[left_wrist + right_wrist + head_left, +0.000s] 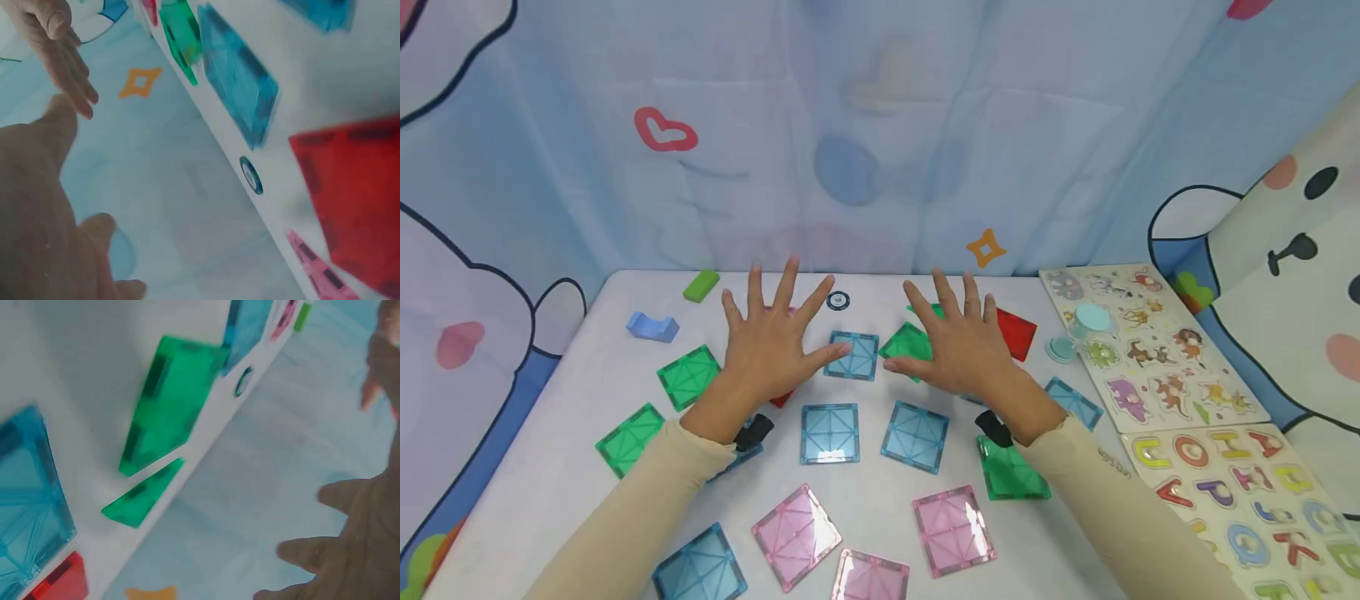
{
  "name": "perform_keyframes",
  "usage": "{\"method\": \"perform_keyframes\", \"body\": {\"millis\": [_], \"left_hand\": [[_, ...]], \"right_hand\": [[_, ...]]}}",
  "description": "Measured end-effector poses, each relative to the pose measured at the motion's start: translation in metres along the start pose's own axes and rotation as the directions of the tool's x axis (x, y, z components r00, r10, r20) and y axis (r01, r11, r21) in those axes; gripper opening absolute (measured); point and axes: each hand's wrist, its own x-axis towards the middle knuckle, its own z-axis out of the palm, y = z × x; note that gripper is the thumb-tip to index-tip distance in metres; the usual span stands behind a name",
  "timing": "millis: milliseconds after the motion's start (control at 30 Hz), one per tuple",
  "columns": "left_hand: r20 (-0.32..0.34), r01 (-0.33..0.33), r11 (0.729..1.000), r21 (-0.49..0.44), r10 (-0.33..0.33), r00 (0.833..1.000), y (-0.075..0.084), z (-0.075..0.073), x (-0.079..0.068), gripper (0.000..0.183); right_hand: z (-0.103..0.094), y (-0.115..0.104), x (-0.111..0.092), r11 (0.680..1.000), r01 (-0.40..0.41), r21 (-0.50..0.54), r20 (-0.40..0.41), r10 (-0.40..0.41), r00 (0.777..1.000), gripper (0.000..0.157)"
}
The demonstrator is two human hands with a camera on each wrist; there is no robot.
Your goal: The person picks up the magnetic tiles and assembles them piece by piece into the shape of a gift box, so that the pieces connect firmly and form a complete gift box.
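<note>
Both hands hover over a white table with fingers spread and palms down, holding nothing. In the head view my left hand (767, 346) is above the left-middle of the table, near a green square tile (688, 377) and partly covering a red tile (781, 399). My right hand (962, 346) hangs over green tiles (904, 343) and beside a red tile (1017, 335). Between the hands lies a translucent blue tile (852, 356). Two more blue tiles, one left (830, 434) and one right (915, 437), lie nearer to me. Both wrist views show the hands apart from the tiles.
Pink tiles (953, 532) and a blue tile (702, 567) lie near the front. A blue arched block (652, 327), a green block (702, 286) and a round chip (838, 301) are at the back. An animal puzzle board (1217, 367) and a letter board (1240, 454) line the right.
</note>
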Motion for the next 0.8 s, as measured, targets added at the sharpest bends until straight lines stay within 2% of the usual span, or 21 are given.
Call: {"method": "perform_keyframes", "body": {"millis": [100, 200, 300, 400, 467, 533, 800], "left_hand": [[0.049, -0.008, 1.0, 0.001, 0.008, 0.999, 0.005, 0.0, -0.024, 0.088], [0.114, -0.061, 0.998, -0.016, 0.062, 0.992, 0.012, -0.006, -0.061, 0.084], [0.192, -0.132, 0.989, -0.062, 0.141, 0.971, 0.018, -0.011, -0.098, 0.08], [0.25, -0.183, 0.977, -0.107, 0.204, 0.946, 0.024, -0.011, -0.124, 0.079], [0.273, -0.189, 0.973, -0.132, 0.219, 0.937, 0.026, -0.008, -0.134, 0.078], [0.281, -0.185, 0.972, -0.148, 0.22, 0.934, 0.028, -0.004, -0.138, 0.078], [0.273, -0.184, 0.968, -0.17, 0.225, 0.935, 0.027, 0.004, -0.14, 0.075]], "right_hand": [[-0.003, -0.005, -0.026, 0.997, 0.082, -0.001, 0.022, -0.082, 0.996, 0.096], [-0.006, -0.012, -0.06, 0.983, 0.173, 0.053, 0.108, -0.178, 0.978, 0.086], [-0.004, -0.019, -0.088, 0.968, 0.205, 0.143, 0.222, -0.234, 0.947, 0.082], [0.0, -0.026, -0.104, 0.956, 0.212, 0.202, 0.273, -0.262, 0.926, 0.08], [0.003, -0.029, -0.109, 0.946, 0.231, 0.229, 0.277, -0.29, 0.916, 0.079], [0.007, -0.033, -0.109, 0.933, 0.255, 0.253, 0.269, -0.321, 0.908, 0.078], [0.026, -0.047, -0.101, 0.886, 0.338, 0.318, 0.217, -0.415, 0.884, 0.081]]}}
